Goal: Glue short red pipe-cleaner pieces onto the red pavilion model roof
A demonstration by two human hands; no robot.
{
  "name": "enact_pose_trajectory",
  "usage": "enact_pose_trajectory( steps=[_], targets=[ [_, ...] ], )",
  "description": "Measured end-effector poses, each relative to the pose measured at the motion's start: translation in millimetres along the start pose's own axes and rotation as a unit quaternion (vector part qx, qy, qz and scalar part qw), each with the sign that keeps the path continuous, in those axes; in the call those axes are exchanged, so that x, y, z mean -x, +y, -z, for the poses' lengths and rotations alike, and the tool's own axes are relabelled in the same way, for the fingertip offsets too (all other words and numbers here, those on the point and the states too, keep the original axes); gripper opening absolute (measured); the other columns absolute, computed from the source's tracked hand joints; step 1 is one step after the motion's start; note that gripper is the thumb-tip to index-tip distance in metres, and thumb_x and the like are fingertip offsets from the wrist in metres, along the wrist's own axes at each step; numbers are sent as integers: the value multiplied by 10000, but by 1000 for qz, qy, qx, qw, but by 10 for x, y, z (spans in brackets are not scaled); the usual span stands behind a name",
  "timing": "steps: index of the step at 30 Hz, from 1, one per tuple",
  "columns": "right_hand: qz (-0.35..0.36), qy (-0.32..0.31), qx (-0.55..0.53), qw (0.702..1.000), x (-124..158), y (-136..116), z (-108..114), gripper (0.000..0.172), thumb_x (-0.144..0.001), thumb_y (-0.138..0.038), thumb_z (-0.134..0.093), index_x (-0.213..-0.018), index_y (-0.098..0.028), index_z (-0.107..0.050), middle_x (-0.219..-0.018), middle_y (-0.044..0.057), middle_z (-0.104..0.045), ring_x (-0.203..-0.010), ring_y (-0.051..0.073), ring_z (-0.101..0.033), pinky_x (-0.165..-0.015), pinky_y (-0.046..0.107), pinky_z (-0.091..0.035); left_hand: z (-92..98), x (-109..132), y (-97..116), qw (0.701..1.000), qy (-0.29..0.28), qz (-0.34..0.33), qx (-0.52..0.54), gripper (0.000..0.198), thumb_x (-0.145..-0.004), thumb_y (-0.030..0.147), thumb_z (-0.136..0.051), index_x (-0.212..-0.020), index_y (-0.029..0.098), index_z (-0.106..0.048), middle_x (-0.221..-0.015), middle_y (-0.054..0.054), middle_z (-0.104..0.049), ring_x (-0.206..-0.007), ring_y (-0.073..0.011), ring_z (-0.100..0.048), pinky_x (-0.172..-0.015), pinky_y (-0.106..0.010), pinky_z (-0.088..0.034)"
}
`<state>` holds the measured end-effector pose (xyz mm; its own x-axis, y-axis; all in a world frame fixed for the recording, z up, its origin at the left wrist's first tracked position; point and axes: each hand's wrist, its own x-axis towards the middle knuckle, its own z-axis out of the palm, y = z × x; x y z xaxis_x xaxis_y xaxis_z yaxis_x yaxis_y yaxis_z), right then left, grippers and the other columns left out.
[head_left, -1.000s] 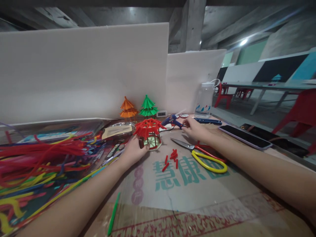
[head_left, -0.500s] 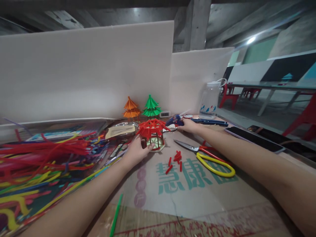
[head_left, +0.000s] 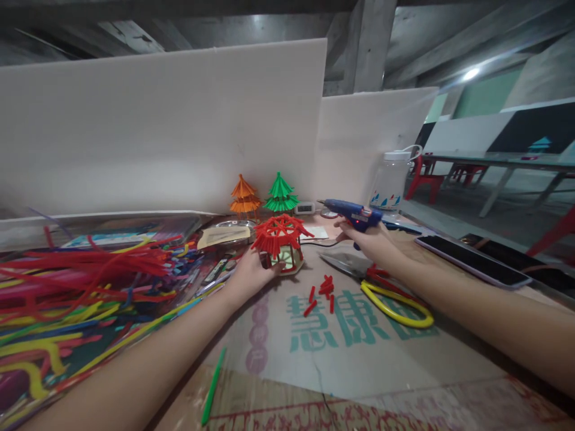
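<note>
My left hand (head_left: 252,272) grips the base edge of a small red pavilion model (head_left: 279,234), its fingers partly hidden behind the posts. The model has a ring-shaped roof of red pipe-cleaner pieces, dark posts and a pale green floor. In my right hand (head_left: 369,239) is a blue hot glue gun (head_left: 353,212), lifted above the table with its nozzle pointing left. A small red light glows on its body. Scissors (head_left: 398,304) with yellow and red handles lie below my right wrist. Several short red pieces (head_left: 326,287) lie on the cardboard in front of the model.
Orange (head_left: 245,194) and green (head_left: 281,193) pavilion models stand at the back beside a metal dish (head_left: 229,230). Many coloured pipe cleaners (head_left: 90,281) fill the left side. A water bottle (head_left: 387,182) and a phone (head_left: 471,261) are at the right. A green stick (head_left: 213,386) lies in front.
My right hand has picked the glue gun up off the table and turned it so the nozzle points left. My left hand stays on the red pavilion model. The view has shifted slightly.
</note>
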<state>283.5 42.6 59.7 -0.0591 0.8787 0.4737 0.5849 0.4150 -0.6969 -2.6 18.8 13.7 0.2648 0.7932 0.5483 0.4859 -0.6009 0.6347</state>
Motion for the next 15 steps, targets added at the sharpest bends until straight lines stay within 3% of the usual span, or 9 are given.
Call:
enact_pose_trajectory(
  steps=[3,6,11,15],
  targets=[
    [84,6,-103,991,335,-248,-33,281,-903,-484,-558,-1011,-241,-651,-1077,77,-736,-804,215,-724,-798,393,-572,-5,7,-11,1000,-6,-6,-16,320,-838,323,-683,-1121,174,-662,-1097,-98,-748,-1024,-246,-706,-990,-427,-537],
    [92,-22,-132,987,544,-380,-132,189,-887,-434,-578,-937,-261,-637,-928,47,-733,-760,207,-700,-765,390,-577,-14,3,-57,999,4,-17,-37,341,-842,354,-691,-1136,185,-654,-1055,-92,-749,-1080,-258,-688,-1060,-462,-489],
    [86,-52,-119,988,622,-372,-242,133,-818,-368,-616,-863,-243,-602,-800,20,-684,-737,201,-659,-700,351,-552,-8,-4,-94,997,10,-54,-49,374,-860,371,-667,-1191,203,-618,-1132,-96,-718,-1152,-273,-649,-1094,-493,-456],
    [95,-35,-99,990,632,-361,-227,182,-781,-382,-665,-852,-233,-588,-778,18,-663,-709,196,-628,-657,335,-522,-7,3,-100,996,31,-48,-64,403,-841,325,-674,-1208,186,-582,-1218,-117,-663,-1184,-279,-615,-1089,-483,-456]
  ],
)
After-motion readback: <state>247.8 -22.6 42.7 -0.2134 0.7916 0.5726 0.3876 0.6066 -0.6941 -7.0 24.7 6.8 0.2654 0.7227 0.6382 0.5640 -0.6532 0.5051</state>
